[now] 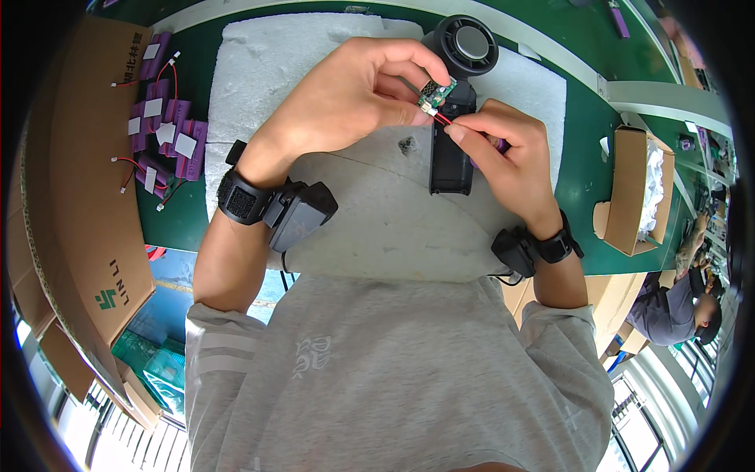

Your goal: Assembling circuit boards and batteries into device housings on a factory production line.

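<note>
Head view: I look down at my two hands over a white foam pad (pixel 330 71) on the green bench (pixel 582 181).
Left hand (pixel 346 98): my fingers are pinched shut on a small green circuit board (pixel 436 93), held just above the fan body.
Right hand (pixel 503 153): closed in a fingertip pinch on the red wire (pixel 442 119) that runs from the board's white connector.
Black handheld fan (pixel 456 102): lies on the pad, round head away from me, partly under both hands.
Purple battery packs (pixel 161 118): heaped on the bench at my left, beside a cardboard box (pixel 79 197).
</note>
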`<state>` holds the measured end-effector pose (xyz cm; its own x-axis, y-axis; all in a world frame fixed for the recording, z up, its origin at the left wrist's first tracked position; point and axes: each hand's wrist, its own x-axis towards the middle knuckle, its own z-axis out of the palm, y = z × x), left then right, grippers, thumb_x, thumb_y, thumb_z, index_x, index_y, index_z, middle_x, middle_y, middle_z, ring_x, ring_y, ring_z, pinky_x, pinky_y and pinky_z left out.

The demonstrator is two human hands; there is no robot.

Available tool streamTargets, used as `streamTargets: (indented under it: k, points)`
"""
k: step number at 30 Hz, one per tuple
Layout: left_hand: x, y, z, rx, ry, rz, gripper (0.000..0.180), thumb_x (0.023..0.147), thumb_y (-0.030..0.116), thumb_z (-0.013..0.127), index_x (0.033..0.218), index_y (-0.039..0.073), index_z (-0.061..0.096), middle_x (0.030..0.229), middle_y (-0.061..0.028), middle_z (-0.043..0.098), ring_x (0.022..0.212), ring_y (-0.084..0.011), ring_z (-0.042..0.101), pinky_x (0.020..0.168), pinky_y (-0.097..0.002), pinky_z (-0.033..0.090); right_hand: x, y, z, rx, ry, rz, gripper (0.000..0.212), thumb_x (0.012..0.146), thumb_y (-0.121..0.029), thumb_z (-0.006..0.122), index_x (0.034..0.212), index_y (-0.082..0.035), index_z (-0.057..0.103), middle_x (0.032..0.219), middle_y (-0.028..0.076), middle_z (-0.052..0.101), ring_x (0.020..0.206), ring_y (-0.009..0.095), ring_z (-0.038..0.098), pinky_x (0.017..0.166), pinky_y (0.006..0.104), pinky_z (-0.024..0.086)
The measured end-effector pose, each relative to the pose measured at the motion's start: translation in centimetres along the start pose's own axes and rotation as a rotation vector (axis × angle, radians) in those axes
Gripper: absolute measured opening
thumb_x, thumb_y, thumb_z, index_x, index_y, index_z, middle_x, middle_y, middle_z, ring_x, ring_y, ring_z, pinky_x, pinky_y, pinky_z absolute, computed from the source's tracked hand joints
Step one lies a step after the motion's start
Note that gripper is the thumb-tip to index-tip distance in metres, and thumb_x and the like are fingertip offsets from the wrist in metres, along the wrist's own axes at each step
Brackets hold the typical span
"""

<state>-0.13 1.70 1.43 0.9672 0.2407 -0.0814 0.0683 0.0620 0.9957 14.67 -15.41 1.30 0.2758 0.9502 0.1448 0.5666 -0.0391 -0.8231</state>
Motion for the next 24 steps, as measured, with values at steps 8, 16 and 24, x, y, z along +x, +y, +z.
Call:
streamTargets:
  k: [8,16,24]
  points:
    - [0.11,-0.28,0.03,-0.021,-0.011,0.015,0.028,0.078,-0.010,0.066,0.103,0.003,0.062,0.093,-0.0057,0.065,0.080,-0.0101,0.061,0.074,-0.0242,0.051,0.08,0.24,-0.07,0.050,-0.019,0.041,0.008,0.084,-0.005,0.068,0.088,0.001,0.070,0.064,0.000,0.051,0.053,0.007,0.044,0.047,0.0241,0.029]
    - [0.05,-0.51,0.37,0.011,0.002,0.034,0.027,0.077,-0.009,0.067,0.100,0.003,0.062,0.092,-0.0045,0.065,0.074,-0.0086,0.061,0.068,-0.0231,0.050,0.13,0.49,-0.20,0.187,-0.030,0.148,0.010,0.086,-0.006,0.065,0.087,0.002,0.070,0.066,0.001,0.052,0.051,0.007,0.047,0.045,0.0223,0.033]
    - [0.02,-0.24,0.69,0.021,0.035,0.030,0.026,0.077,-0.008,0.068,0.100,0.002,0.062,0.090,-0.0044,0.064,0.074,-0.0087,0.061,0.066,-0.0231,0.049,0.06,0.43,-0.12,0.184,-0.026,0.146,0.009,0.086,-0.005,0.065,0.087,0.002,0.070,0.066,0.001,0.052,0.052,0.007,0.047,0.045,0.0228,0.032]
